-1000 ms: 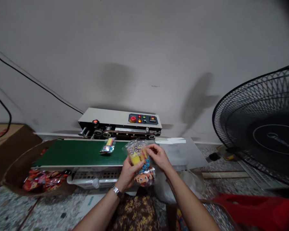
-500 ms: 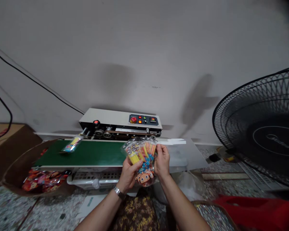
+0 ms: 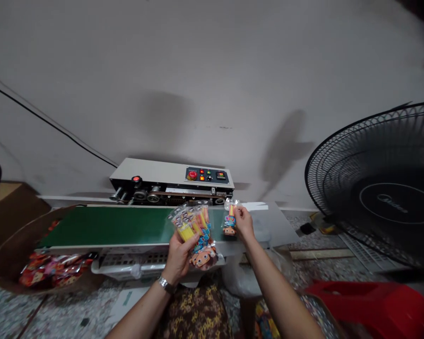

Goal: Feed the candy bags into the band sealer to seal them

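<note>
My left hand [image 3: 181, 248], with a metal watch on the wrist, grips a fanned stack of clear plastic packets [image 3: 199, 235] with yellow, blue and orange cartoon-face contents. My right hand [image 3: 244, 223] pinches a single packet [image 3: 229, 226] of the same look by its right edge. That packet is upright, apart from the stack, near the right end of a band sealing machine [image 3: 173, 173]. Behind the stack runs the machine's green conveyor belt [image 3: 116, 226]. What exactly lies inside the packets is too small to make out.
A black fan [image 3: 371, 188] stands at the right, above a red plastic object [image 3: 371, 301]. At the left is a large container [image 3: 3, 263] with red packets [image 3: 53, 270]. A white basket [image 3: 127, 263] sits under the belt. A cable [image 3: 56, 125] runs along the wall.
My right hand has drawn one packet out of the stack and moved it right. The stack in my left hand shifted slightly left. The packet at the belt's left end is gone from view.
</note>
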The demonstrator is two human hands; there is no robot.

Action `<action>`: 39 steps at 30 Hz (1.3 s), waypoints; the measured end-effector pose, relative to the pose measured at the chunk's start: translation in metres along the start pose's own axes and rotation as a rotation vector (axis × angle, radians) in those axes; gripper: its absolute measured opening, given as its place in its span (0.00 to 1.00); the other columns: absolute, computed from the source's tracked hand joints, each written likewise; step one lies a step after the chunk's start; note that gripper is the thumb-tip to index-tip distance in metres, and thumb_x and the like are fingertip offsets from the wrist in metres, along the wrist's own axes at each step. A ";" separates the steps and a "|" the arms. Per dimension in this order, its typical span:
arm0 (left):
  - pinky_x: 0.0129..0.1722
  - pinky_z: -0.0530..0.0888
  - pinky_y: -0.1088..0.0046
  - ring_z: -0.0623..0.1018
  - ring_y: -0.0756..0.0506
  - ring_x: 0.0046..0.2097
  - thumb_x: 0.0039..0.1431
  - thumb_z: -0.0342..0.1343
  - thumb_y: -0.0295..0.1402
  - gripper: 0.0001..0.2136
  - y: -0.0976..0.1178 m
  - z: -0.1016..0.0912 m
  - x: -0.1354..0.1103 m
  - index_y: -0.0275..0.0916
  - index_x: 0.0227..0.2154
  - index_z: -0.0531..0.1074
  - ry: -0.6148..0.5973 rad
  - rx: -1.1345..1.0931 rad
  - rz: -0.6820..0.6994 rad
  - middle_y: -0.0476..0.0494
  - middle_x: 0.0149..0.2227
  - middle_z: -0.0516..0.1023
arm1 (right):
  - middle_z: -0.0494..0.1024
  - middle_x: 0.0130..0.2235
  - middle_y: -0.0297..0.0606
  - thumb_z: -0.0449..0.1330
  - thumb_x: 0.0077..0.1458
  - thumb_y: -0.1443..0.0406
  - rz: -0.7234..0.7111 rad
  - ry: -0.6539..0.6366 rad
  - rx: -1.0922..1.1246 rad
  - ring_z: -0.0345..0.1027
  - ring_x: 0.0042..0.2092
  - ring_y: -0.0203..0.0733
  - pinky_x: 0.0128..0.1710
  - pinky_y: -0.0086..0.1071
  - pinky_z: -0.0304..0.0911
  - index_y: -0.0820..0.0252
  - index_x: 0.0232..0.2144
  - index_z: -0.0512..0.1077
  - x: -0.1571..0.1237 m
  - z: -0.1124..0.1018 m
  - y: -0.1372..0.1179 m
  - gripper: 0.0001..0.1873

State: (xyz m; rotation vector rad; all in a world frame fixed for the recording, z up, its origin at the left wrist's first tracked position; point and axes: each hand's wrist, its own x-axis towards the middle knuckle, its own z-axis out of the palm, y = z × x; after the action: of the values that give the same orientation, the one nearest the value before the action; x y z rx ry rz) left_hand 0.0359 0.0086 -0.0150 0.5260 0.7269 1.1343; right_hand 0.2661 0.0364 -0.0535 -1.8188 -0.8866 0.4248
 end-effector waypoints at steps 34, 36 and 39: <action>0.40 0.73 0.66 0.78 0.43 0.36 0.38 0.65 0.29 0.22 -0.001 -0.001 0.003 0.36 0.41 0.69 0.041 0.034 -0.024 0.40 0.38 0.78 | 0.72 0.24 0.36 0.47 0.52 0.60 -0.017 -0.097 -0.502 0.61 0.25 0.36 0.24 0.26 0.50 0.60 0.26 0.70 0.029 -0.008 0.013 0.15; 0.40 0.73 0.66 0.78 0.43 0.37 0.39 0.65 0.28 0.22 -0.002 -0.003 0.004 0.36 0.41 0.69 0.029 0.039 -0.023 0.40 0.39 0.78 | 0.72 0.24 0.37 0.49 0.52 0.62 -0.021 -0.122 -0.533 0.61 0.25 0.36 0.24 0.26 0.50 0.60 0.24 0.70 0.033 0.000 0.010 0.13; 0.40 0.73 0.67 0.78 0.44 0.37 0.38 0.65 0.28 0.22 -0.001 -0.001 0.004 0.36 0.40 0.69 0.032 0.055 -0.022 0.40 0.39 0.78 | 0.71 0.24 0.38 0.51 0.51 0.63 -0.042 -0.150 -0.539 0.62 0.27 0.37 0.26 0.27 0.52 0.60 0.24 0.71 0.033 0.012 0.001 0.11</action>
State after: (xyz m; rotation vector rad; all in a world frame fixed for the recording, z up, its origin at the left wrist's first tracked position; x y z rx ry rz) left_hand 0.0370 0.0118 -0.0175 0.5460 0.7911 1.1073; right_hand 0.2802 0.0682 -0.0561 -2.2712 -1.2267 0.3156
